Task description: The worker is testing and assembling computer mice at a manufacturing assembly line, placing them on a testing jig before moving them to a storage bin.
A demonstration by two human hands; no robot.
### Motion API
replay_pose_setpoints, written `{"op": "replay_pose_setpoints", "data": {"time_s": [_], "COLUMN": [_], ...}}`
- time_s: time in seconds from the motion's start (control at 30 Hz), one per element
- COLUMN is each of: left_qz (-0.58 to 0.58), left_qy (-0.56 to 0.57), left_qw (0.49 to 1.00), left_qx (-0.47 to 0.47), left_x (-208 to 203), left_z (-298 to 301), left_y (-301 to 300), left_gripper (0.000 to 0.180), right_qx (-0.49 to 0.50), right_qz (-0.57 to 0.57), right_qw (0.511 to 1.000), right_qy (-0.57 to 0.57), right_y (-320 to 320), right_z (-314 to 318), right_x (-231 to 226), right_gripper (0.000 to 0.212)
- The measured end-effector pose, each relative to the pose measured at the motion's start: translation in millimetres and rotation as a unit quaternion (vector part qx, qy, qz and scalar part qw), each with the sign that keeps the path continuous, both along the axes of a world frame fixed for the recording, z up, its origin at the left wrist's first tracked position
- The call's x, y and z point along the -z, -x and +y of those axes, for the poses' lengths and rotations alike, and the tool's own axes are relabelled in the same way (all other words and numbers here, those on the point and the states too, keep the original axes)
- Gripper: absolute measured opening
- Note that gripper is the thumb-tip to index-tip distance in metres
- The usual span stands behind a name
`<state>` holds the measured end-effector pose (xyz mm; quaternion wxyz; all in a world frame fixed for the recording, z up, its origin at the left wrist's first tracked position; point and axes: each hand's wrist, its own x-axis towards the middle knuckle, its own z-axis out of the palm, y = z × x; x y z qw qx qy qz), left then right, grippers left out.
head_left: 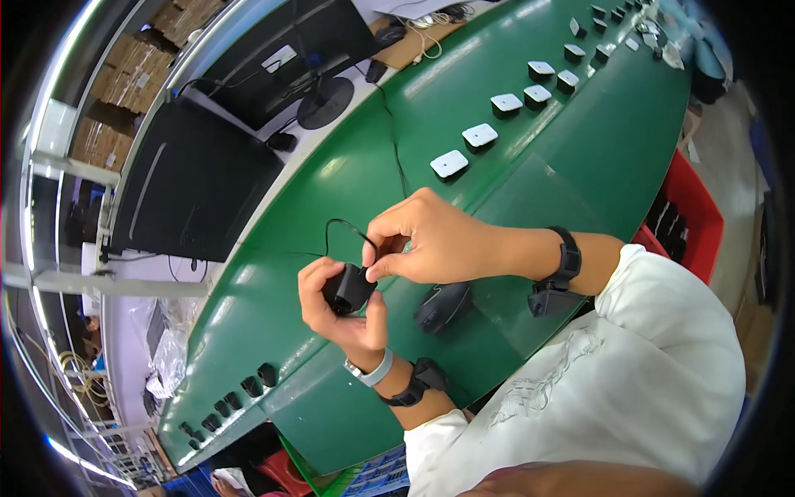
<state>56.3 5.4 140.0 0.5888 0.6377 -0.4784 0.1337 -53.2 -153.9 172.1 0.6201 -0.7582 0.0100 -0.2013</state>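
My left hand [346,315] is closed around a small black boxy device [351,290], holding it above the green bench. Thumb and forefinger of my right hand [422,240] pinch a thin black cable [339,222] where it meets the device's upper edge. The cable loops up from that spot and bends back down to the left. My fingers cover its end, so I cannot see whether it is plugged in. Just below my right hand a dark computer mouse [443,308] lies on the bench.
White-topped black units [450,165] form a line toward the far right of the green bench [331,186]. Several small black pieces [251,386] sit at the lower left. Monitors [286,66] stand behind. A red bin [704,219] is at right; a person works at the far end.
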Motion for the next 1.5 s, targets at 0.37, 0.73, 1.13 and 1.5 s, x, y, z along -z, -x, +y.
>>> {"op": "replay_pose_setpoints", "data": {"time_s": [0.37, 0.73, 1.13, 1.5], "left_qz": [0.366, 0.511, 0.477, 0.405], "left_qy": [0.15, 0.354, 0.311, 0.129], "left_qw": [0.917, 0.77, 0.814, 0.897], "left_qx": [0.062, 0.141, 0.114, 0.125], "left_x": [-5, -6, -13, -23], "left_z": [9, 62, 68, 38], "left_y": [-9, -39, -42, -15], "left_gripper": [0.039, 0.034, 0.045, 0.062], "right_qx": [-0.091, -0.216, -0.147, -0.096], "right_qz": [0.006, 0.087, 0.094, -0.146], "right_qw": [0.979, 0.858, 0.979, 0.952], "right_qy": [0.182, 0.458, -0.11, -0.251], "right_y": [-2, 37, 4, -58], "right_z": [9, 40, 37, 21], "right_x": [32, 128, 90, 34], "right_gripper": [0.066, 0.067, 0.076, 0.084]}}
